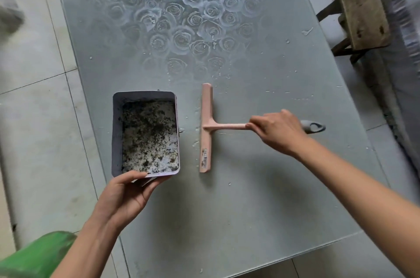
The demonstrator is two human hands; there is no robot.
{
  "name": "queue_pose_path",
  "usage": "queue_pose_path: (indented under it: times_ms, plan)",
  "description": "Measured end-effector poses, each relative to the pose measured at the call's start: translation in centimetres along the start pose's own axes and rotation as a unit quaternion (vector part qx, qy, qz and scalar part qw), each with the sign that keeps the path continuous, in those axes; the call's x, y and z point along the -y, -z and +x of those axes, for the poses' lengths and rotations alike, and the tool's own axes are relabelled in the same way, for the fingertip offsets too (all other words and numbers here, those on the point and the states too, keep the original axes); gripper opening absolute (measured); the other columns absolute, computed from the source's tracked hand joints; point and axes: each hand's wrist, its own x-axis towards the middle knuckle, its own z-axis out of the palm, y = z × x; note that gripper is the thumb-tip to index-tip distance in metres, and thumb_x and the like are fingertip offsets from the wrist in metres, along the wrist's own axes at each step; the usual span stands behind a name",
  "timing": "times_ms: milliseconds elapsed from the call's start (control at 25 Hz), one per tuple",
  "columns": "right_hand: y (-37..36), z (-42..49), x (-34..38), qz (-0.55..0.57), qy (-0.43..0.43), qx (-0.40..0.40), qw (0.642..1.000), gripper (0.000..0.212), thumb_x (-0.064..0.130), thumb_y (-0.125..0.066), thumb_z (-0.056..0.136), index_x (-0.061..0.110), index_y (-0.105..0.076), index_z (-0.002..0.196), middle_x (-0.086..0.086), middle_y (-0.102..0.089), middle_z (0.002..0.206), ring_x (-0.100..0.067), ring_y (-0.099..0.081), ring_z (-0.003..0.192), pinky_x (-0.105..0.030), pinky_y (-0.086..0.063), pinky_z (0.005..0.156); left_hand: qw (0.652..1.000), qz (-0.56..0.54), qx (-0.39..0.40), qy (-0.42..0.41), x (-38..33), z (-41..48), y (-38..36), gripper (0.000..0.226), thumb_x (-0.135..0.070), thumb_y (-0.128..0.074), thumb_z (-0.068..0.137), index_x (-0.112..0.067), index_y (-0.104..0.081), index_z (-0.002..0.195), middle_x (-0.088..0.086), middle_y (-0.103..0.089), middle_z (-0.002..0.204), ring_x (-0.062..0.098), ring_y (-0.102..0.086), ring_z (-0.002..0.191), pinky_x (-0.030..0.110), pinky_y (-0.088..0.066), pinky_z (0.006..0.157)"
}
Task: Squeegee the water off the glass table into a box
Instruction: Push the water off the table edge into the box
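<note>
A pink squeegee lies with its blade on the glass table, blade running near to far. My right hand grips its handle, whose grey end sticks out to the right. Left of the blade, at the table's left edge, is an open rectangular box with a stained, speckled bottom. My left hand holds the box by its near rim, thumb over the edge. Water drops and a thin wet line lie just left of the blade, with more drops scattered across the rose pattern farther away.
A worn wooden stool stands beyond the table's right edge. Pale floor tiles lie to the left. A green object sits at the bottom left corner. The table's near edge runs diagonally at lower right.
</note>
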Motion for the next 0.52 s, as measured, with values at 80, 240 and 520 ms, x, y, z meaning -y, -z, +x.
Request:
queue_pose_path:
  times_ms: [80, 240, 520]
  plan:
    - [1.3, -0.4, -1.8, -0.017, -0.005, -0.016, 1.0, 0.036, 0.05, -0.031, 0.098, 0.029, -0.06, 0.102, -0.001, -0.068, 0.096, -0.025, -0.063, 0.094, -0.034, -0.034, 0.07, 1.0, -0.004, -0.008, 0.001, -0.8, -0.4, 1.4, 0.058, 0.006, -0.042, 0.071, 0.016, -0.043, 0.129, 0.035, -0.055, 0.124, 0.052, -0.058, 0.105, 0.043, -0.056, 0.079]
    - [3.8, -3.3, -6.4, -0.064, -0.087, 0.034, 0.994, 0.039, 0.057, -0.031, 0.093, 0.033, -0.062, 0.099, -0.001, -0.07, 0.09, -0.029, -0.064, 0.084, -0.033, -0.043, 0.065, 0.999, -0.018, -0.036, -0.006, -2.8, -1.3, 4.9, 0.052, 0.005, -0.044, 0.071, 0.018, -0.044, 0.121, 0.037, -0.054, 0.124, 0.05, -0.062, 0.098, 0.042, -0.059, 0.072]
    - [2.0, 3.4, 8.1, -0.044, 0.036, 0.03, 0.998, 0.036, 0.048, -0.026, 0.1, 0.027, -0.056, 0.1, 0.002, -0.068, 0.098, -0.025, -0.062, 0.095, -0.033, -0.027, 0.068, 0.997, -0.061, -0.049, -0.016, -5.3, -2.1, 8.9, 0.052, 0.005, -0.043, 0.071, 0.003, -0.044, 0.123, 0.036, -0.049, 0.13, 0.05, -0.061, 0.099, 0.04, -0.055, 0.079]
